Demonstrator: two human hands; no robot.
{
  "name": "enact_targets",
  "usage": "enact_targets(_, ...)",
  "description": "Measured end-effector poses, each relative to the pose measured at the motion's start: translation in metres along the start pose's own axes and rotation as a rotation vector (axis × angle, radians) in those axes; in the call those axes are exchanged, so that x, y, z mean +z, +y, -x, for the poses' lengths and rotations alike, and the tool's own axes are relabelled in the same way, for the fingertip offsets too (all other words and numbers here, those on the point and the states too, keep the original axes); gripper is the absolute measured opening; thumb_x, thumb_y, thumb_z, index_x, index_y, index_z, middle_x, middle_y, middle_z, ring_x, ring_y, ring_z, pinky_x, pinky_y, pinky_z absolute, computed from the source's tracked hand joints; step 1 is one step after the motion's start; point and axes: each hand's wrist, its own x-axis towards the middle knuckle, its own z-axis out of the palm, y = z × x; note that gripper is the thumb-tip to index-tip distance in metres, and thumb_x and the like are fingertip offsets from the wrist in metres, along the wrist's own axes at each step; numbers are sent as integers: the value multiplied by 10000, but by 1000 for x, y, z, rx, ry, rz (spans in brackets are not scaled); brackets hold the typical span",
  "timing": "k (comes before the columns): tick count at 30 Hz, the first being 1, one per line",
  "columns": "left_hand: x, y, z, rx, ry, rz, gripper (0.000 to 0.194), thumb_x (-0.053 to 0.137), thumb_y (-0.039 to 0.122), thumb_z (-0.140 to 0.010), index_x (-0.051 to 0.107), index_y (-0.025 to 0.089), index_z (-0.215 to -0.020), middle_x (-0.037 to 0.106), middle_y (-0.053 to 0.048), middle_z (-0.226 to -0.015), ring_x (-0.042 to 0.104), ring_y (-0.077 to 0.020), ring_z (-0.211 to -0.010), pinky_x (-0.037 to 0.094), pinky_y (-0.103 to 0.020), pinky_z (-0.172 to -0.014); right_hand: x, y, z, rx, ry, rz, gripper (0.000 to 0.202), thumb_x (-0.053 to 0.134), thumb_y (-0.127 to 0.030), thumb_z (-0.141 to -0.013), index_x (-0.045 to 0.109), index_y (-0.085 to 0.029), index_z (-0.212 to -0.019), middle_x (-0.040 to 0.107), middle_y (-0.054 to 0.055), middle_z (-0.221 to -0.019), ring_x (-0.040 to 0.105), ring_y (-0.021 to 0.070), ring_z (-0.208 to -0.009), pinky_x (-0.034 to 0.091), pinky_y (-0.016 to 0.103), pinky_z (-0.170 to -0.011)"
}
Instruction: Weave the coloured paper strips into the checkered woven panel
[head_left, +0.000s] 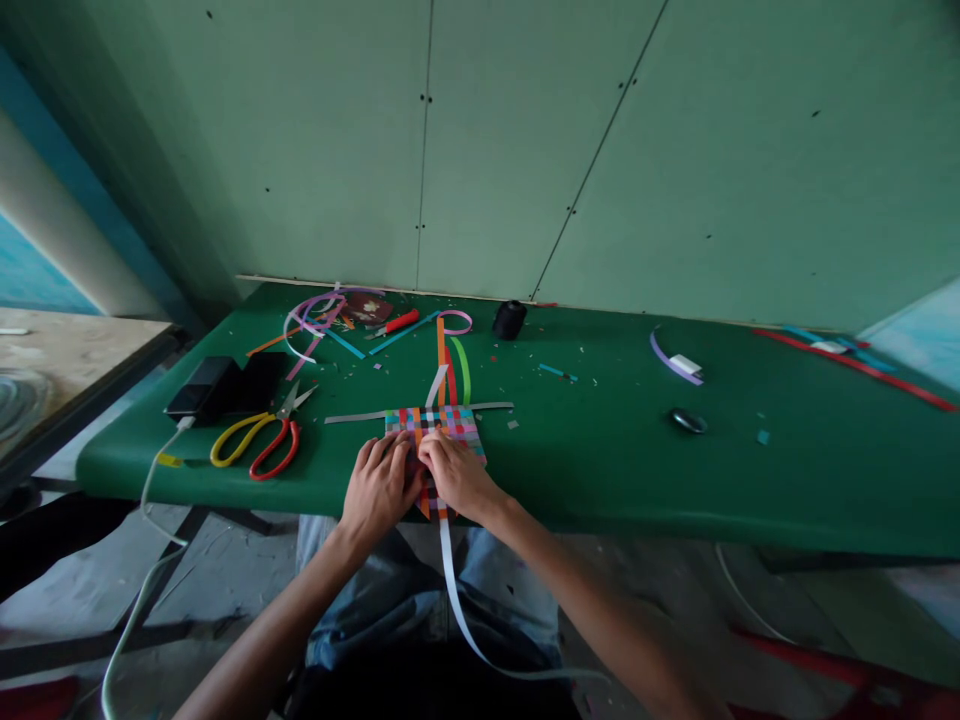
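Observation:
A small checkered mat [466, 428] woven from colourful flat strips lies at the table's front edge, straight ahead of me. My left hand [380, 482] holds its near left part, fingers bent and pressed down on the weave. With fingertips pinched together, my right hand [459, 474] grips the middle of the mat close beside the left thumb. Loose orange [441, 350], red and green strip ends stick out at the far side. A long white strip [452, 580] hangs from the near edge over my lap. What lies under the fingers is hidden.
Yellow-and-red-handled scissors [274, 430] lie open to the left, near a black box [206, 388] with a white cable [154, 475]. A red-handled knife [401, 321], coiled purple strips [307, 310] and a black spool [510, 319] sit farther back. A dark oval object [687, 420] lies right.

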Motion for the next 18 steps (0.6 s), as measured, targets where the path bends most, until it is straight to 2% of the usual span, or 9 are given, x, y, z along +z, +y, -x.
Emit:
enact_targets(5,-14,-3,-6,15,-31,38,363,558,262,-1005,601,194,-1360,686,-123,-1408,579,-319,-1337,452,-513,-1109,0,1,1,0,4,58,177,376,-129,-1101,535,-204,-1072,687,92,-1052,648,229,-948,463,321,-741)
enact_targets(9,-23,-18,-31,12,-93,77,281,466,258,-1063,683,233,-1240,744,-89,-1278,632,-286,-1188,513,-454,-967,2,2,1,3,37,80,153,396,-160,-1112,544,-198,-1108,698,106,-1068,671,250,-998,473,332,-732)
enact_targets(11,-21,-26,-48,29,-94,42,312,463,256,-1064,685,237,-1283,737,-97,-1294,610,-303,-1198,507,-470,-958,2,2,2,10,46,85,125,428,-179,-1111,550,-204,-1121,700,110,-1086,680,261,-1031,483,336,-726)
enact_targets(14,-12,-37,-68,95,-162,20,328,468,247,-1058,695,247,-1294,735,-94,-1288,600,-303,-1184,503,-459,-935,0,1,2,-7,43,83,114,444,-191,-1108,557,-208,-1115,701,108,-1092,688,259,-1026,500,337,-723)
enact_targets(18,-5,-45,-77,145,-202,28,309,483,255,-1051,724,257,-1245,735,-89,-1260,605,-282,-1162,495,-438,-934,-3,1,2,-16,47,68,138,437,-199,-1110,575,-205,-1110,702,110,-1081,686,246,-1008,522,342,-765)
